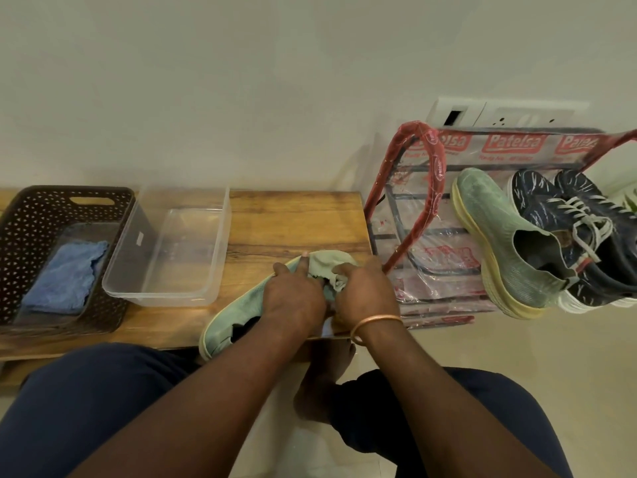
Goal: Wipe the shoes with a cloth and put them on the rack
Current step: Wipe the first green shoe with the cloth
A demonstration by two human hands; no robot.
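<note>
A pale green shoe (230, 320) lies on the wooden bench (293, 222), its heel over the front edge. My left hand (294, 298) grips the shoe's middle. My right hand (367, 291) pinches a light green cloth (327, 269) bunched over the shoe's toe. On the rack (422, 215) at the right sit the matching green shoe (496, 229) and a pair of dark blue laced shoes (579, 236).
A clear plastic tub (165, 250) stands on the bench to the left, and beside it a dark perforated basket (44, 236) holding a blue cloth (65, 276). My knees and a bare foot (324, 384) are below the bench on the tiled floor.
</note>
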